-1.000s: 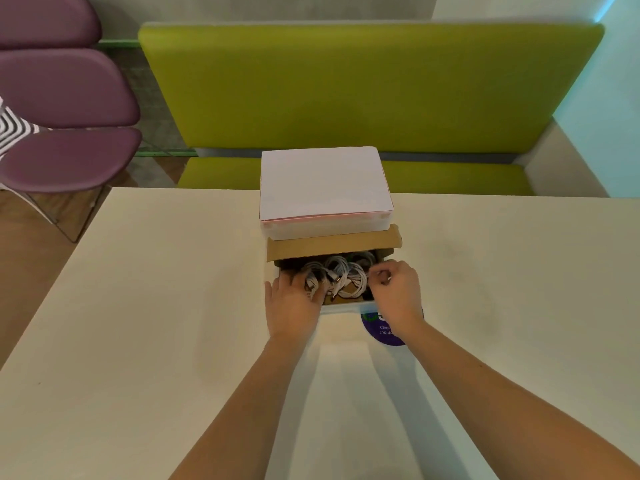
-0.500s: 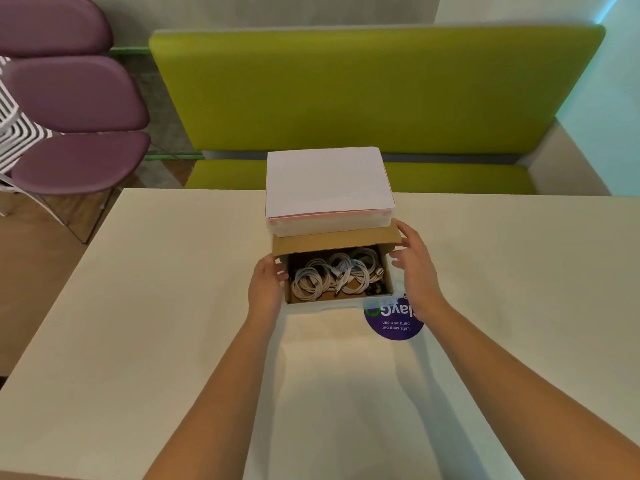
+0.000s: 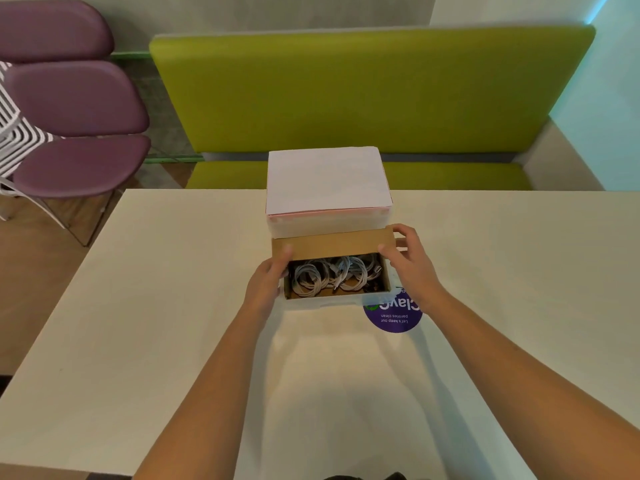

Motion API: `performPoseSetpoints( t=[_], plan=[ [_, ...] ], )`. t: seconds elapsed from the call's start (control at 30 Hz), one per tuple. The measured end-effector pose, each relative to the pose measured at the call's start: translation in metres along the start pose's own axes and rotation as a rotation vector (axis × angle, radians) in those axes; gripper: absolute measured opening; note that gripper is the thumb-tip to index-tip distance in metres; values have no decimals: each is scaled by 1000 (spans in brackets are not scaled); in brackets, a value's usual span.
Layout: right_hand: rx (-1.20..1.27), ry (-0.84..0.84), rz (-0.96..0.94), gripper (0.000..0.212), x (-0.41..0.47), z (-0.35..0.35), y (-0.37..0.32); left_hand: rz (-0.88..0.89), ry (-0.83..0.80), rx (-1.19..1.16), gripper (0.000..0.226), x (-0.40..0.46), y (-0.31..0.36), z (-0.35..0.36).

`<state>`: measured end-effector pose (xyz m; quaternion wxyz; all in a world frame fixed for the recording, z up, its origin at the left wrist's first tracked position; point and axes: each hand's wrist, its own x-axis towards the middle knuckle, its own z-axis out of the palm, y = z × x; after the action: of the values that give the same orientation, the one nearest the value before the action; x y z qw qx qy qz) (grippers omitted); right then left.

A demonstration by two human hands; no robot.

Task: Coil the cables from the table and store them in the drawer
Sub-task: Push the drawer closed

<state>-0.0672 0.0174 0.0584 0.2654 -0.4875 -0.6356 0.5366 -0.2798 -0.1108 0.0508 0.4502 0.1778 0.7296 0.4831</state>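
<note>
Your left hand [image 3: 266,287] gripped the drawer's [image 3: 337,292] left wall, thumb on its flap [image 3: 332,243]; your right hand [image 3: 410,266] pinched the flap's right end. Coiled cables [image 3: 329,275] lay inside the drawer on the surface [image 3: 173,306].

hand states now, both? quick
Left hand: grips the left side of the cardboard drawer, thumb over its edge.
Right hand: holds the drawer's right side, fingers curled on the edge.
</note>
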Motion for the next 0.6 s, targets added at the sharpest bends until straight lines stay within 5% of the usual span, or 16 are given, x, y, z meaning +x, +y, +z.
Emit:
performPoseSetpoints(
  t=[0.37, 0.6],
  plan=[
    [-17, -114, 94, 34, 9, -10, 7, 80, -5, 72, 105, 7, -4, 0],
    [-67, -105, 106, 36, 7, -4, 15, 70, 8, 91, 87, 12, -6, 1]
  ],
)
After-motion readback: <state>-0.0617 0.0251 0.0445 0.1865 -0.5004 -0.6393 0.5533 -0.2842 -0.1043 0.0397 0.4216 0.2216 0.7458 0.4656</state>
